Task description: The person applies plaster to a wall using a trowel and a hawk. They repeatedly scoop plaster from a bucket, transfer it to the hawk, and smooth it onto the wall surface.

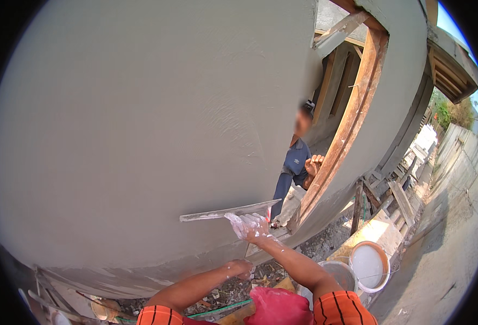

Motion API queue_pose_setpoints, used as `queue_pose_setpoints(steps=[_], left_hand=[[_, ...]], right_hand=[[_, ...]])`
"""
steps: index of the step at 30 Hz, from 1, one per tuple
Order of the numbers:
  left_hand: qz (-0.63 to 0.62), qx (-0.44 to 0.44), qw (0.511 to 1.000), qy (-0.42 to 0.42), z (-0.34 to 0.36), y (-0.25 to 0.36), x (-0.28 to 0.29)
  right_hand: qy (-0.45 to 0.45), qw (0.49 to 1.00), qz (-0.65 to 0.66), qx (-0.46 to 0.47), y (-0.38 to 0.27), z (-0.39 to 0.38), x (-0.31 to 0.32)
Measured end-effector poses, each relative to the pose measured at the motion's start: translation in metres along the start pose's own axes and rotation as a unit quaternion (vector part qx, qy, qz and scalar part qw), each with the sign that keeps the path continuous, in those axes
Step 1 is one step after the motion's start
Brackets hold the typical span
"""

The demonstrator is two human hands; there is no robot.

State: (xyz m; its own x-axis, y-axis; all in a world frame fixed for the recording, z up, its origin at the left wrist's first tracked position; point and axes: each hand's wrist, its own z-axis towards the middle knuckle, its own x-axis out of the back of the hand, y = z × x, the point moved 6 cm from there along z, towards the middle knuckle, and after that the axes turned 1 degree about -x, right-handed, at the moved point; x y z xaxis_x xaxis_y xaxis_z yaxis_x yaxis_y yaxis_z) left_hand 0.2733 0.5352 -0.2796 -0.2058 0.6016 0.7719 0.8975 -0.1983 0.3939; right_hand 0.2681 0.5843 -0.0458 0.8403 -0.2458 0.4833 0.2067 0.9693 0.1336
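Observation:
My right hand, smeared with white plaster, grips the handle of a long flat steel trowel whose blade lies against the grey plastered wall. My left hand hangs lower, also spattered white, fingers curled; whether it holds anything is not visible. Both forearms rise from orange striped sleeves at the bottom edge.
Another person in a dark blue shirt stands in the wooden door frame, a hand on the frame. Two buckets of white material sit at lower right beside rubble, planks and a concrete path. A pink bag is below me.

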Motion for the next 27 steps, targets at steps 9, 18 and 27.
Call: queue_pose_setpoints(steps=[9,18,27], left_hand=[[-0.057,-0.009,0.998,-0.005,0.002,-0.044,-0.020],[-0.100,-0.083,0.990,-0.048,0.026,-0.019,-0.015],[-0.051,-0.051,0.997,-0.041,-0.011,-0.027,0.014]], right_hand=[[0.168,0.976,-0.131,0.035,0.067,0.275,0.135],[0.237,0.932,-0.233,-0.143,0.178,0.492,0.292],[0.177,0.952,0.080,-0.238,0.168,0.461,0.276]])
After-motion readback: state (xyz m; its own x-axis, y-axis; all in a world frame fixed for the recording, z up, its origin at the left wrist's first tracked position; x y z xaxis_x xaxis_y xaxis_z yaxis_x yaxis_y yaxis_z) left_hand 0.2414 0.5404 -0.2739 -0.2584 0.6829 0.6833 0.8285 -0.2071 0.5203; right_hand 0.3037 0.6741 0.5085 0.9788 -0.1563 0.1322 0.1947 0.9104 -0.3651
